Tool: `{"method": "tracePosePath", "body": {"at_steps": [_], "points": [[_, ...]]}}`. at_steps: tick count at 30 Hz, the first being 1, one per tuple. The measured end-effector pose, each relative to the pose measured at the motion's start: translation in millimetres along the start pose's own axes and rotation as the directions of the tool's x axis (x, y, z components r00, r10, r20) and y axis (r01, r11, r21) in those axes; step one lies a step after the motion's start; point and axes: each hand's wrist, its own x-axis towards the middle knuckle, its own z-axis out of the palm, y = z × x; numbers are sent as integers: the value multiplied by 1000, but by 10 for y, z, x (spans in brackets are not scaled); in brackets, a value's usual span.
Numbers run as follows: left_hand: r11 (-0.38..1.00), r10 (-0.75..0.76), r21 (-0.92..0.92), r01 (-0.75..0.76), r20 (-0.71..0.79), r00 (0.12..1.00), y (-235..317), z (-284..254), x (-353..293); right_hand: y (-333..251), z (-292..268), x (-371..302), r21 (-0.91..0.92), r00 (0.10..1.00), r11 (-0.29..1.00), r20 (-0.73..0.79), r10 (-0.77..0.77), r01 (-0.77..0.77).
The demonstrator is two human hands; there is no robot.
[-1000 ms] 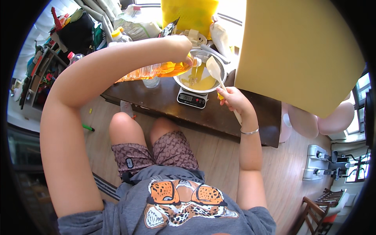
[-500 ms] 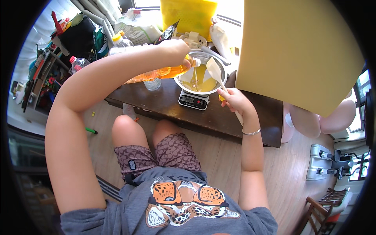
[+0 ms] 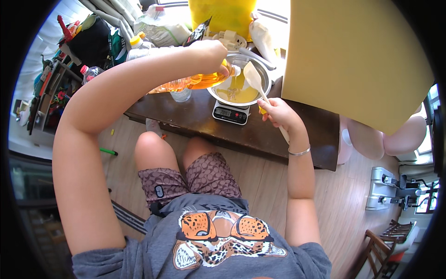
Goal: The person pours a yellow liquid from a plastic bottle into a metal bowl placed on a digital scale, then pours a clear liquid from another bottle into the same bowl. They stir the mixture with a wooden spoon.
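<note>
My left hand is wrapped round a clear plastic bottle of amber oil, tilted with its mouth over a metal bowl. A thin stream runs from the mouth into pale yellow liquid in the bowl's bottom. Under the bowl is a small kitchen scale with a lit display. My right hand grips a white spatula by its handle, the blade raised above the bowl's right rim. A small yellow piece, perhaps the bottle's cap, is also between those fingers.
On the dark wooden table a clear cup stands left of the bowl. Behind it are a power strip, bags and a yellow-capped bottle. A large yellow panel rises at the right.
The view has shifted slightly. My left hand still tilts the bottle over the bowl, and my right hand keeps the spatula at the rim.
</note>
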Motion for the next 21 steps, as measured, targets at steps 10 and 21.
{"method": "tracePosePath", "body": {"at_steps": [10, 21], "points": [[998, -34, 50, 33, 18, 999, 44, -64, 4, 29, 32, -3, 23, 1000, 1000, 7, -11, 11], [1000, 14, 25, -13, -33, 999, 16, -68, -23, 81, 21, -40, 49, 1000, 999, -24, -13, 14]]}}
